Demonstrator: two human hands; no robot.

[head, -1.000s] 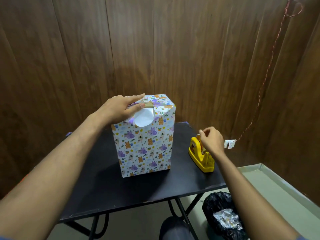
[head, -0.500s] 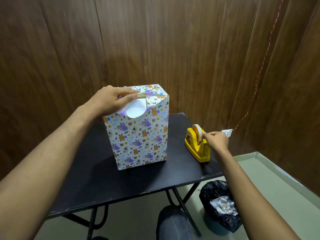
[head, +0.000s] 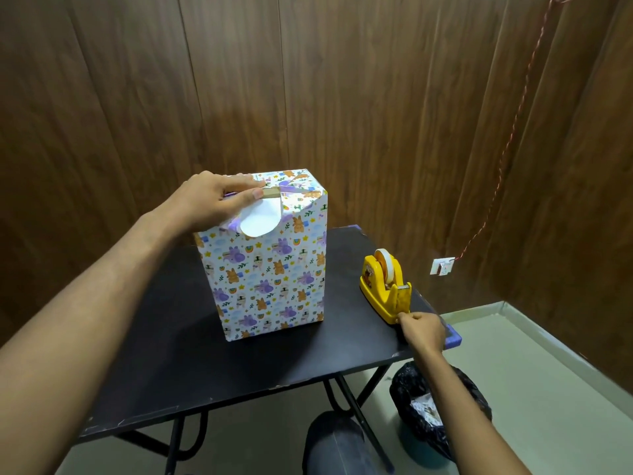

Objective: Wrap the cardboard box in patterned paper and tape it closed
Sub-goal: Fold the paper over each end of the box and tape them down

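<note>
My left hand (head: 212, 200) lies flat, pressing the top flaps of the wrapped box (head: 267, 265) mid-table; my right hand (head: 422, 329) pinches tape at the dispenser (head: 385, 289). Easing pressure could let the flaps spring open

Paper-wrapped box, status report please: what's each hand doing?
Left hand presses top flaps of patterned-paper-wrapped cardboard box. Right hand pinches tape at yellow tape dispenser. Top fold untaped. Nothing in the way.

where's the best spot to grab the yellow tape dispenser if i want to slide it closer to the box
Probably grip the yellow tape dispenser across its low base, coming from above and its far end. The tape roll stands upright on top, and the near end holds the cutter, where the right hand is pinching tape.
</note>
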